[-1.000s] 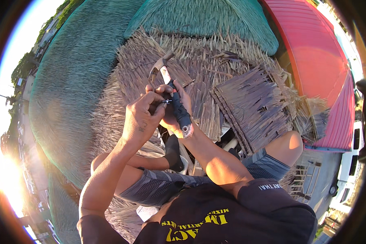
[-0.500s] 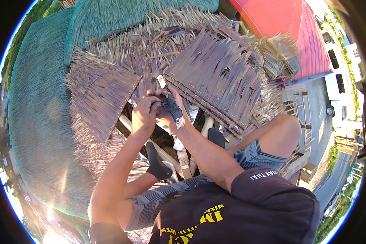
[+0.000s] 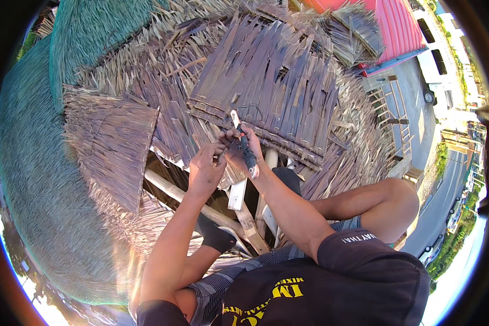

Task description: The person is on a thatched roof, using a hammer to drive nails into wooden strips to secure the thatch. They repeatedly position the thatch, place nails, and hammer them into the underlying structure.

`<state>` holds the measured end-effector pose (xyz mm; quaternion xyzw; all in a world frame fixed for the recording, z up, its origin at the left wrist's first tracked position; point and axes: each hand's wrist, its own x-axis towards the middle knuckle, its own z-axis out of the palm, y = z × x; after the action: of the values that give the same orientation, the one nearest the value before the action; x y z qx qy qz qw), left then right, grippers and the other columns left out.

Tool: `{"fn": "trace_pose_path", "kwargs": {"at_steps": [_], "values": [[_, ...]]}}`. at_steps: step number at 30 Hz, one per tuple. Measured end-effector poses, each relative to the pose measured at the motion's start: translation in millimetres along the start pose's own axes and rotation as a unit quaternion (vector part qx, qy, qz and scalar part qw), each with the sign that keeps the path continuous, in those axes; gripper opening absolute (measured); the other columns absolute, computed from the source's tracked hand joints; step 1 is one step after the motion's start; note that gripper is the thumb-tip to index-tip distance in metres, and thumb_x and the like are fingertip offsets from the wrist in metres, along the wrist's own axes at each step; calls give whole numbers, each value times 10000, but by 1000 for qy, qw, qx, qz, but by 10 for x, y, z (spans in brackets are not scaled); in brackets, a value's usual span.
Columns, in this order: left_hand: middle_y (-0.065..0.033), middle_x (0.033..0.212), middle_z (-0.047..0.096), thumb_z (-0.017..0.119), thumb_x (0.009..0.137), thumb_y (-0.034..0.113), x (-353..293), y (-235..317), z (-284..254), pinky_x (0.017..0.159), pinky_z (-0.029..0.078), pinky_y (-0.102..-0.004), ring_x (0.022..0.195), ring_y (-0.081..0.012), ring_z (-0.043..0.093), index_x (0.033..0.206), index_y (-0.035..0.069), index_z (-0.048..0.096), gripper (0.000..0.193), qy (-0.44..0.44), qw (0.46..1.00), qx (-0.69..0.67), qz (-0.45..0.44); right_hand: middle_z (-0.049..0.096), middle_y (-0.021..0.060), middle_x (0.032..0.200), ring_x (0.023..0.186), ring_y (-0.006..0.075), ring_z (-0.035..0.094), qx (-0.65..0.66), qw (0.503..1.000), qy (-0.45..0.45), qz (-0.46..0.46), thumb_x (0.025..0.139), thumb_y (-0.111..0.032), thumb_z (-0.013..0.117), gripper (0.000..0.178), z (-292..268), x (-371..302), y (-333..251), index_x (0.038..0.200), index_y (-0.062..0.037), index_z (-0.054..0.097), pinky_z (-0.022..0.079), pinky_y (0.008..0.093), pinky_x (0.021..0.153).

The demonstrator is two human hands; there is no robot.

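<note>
My right hand (image 3: pixel 254 142) is closed around the black grip of a hammer (image 3: pixel 246 152), whose metal head points away from me over the edge of a thatch panel (image 3: pixel 266 76). My left hand (image 3: pixel 204 173) is close beside it on the left, its fingers bent and pinched near the right hand's fingertips. Whatever sits between those fingers is too small to make out. Below both hands, wooden poles (image 3: pixel 171 190) and a pale board (image 3: pixel 237 194) show in a gap in the thatched roof.
Another thatch panel (image 3: pixel 111 141) lies to the left, beside roof under green netting (image 3: pixel 54 179). My feet in dark socks (image 3: pixel 216 236) rest at the gap's poles. A red metal roof (image 3: pixel 399 32), a bamboo ladder-like frame (image 3: pixel 394 119) and a white vehicle (image 3: pixel 432 54) are at far right.
My view has shifted, and the roof panels appear farther left and up. The left hand has drawn slightly away from the right hand, which keeps its hold on the hammer.
</note>
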<state>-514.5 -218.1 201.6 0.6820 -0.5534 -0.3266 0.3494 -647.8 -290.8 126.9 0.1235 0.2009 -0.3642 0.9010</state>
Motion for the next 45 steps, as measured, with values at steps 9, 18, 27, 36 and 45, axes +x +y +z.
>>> {"fn": "trace_pose_path", "kwargs": {"at_steps": [9,18,27,36,45], "values": [[-125,957,723,706,812,40,836,-1352,357,764,547,-343,803,-223,690,1063,44,721,252,57,989,57,-125,577,10,806,642,73,560,-87,988,126,22,1008,-198,608,215,-520,-32,-649,1131,-28,560,502,237,539],[-140,1042,728,755,849,148,1719,-1591,1614,818,538,-409,945,-282,697,1050,64,744,218,170,849,-223,-449,546,-1,758,576,73,495,-356,914,195,-21,1029,-334,594,292,-669,8,-781,1106,-55,555,426,233,493],[-135,1078,669,737,864,164,2156,-1140,1906,796,550,-426,931,-313,688,1021,95,719,173,265,811,-166,-494,557,40,725,527,107,490,-510,756,410,17,1038,-305,562,265,-977,120,-823,955,-65,486,432,287,455],[-132,989,732,728,864,170,1940,-1313,1816,825,519,-399,925,-271,694,996,85,722,157,146,898,-164,-381,551,51,719,519,114,499,-465,793,392,-40,1020,-281,601,264,-759,-26,-864,999,-51,473,430,299,440],[-71,901,664,685,928,103,1595,-615,718,696,528,-332,741,-174,629,1044,61,658,126,213,879,-312,-292,564,32,649,439,107,495,-523,719,328,-318,1005,-229,634,234,-65,-271,-841,1049,-75,463,391,276,394]]}}
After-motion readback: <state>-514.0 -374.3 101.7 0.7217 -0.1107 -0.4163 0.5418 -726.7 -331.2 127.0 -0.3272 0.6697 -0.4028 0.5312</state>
